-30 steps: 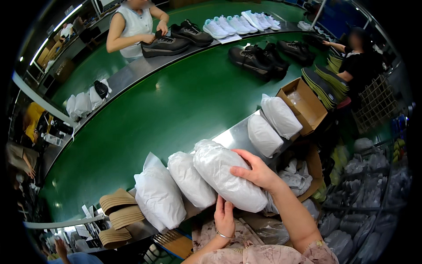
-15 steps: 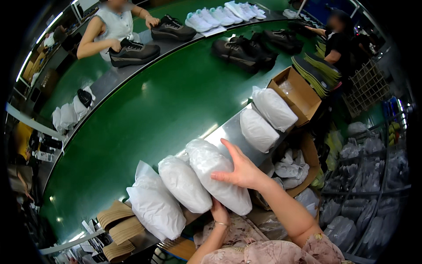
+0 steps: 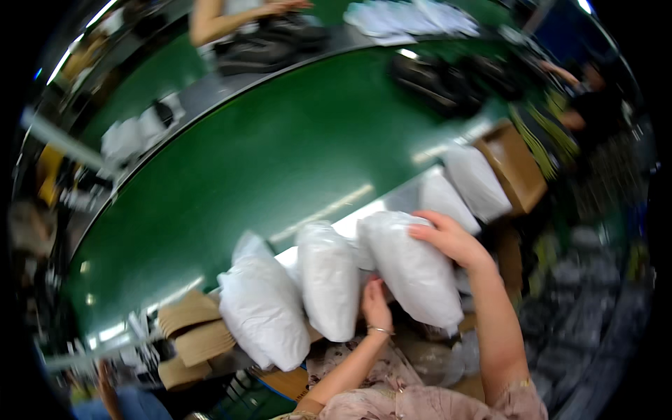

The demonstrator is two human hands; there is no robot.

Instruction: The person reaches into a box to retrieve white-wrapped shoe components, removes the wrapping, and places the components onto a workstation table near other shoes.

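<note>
My right hand (image 3: 453, 241) is closed on the upper right side of a shoe-shaped bundle wrapped in white paper (image 3: 413, 269). Fingers upward, my left hand (image 3: 376, 308) is in the gap between that bundle and a second white-wrapped bundle (image 3: 327, 280); it looks open, though motion blurs it and I cannot tell whether it touches either one. Left of these leans a larger white-wrapped bundle (image 3: 262, 304). Two more wrapped bundles, the nearer one (image 3: 448, 203) and the farther one (image 3: 477, 183), lie beyond my right hand.
An open cardboard box (image 3: 518, 175) stands at the right end of the metal ledge. Stacked brown cardboard pieces (image 3: 196, 332) lie at the left. Across the green surface (image 3: 280, 140) are dark shoes (image 3: 434, 80) and white shoes (image 3: 406, 19). Co-workers' arms (image 3: 231, 24) show at the far side.
The bundle in my right hand has shifted right, away from the second one, widening the gap. My left hand has come up into that gap. The whole view has swung and blurred.
</note>
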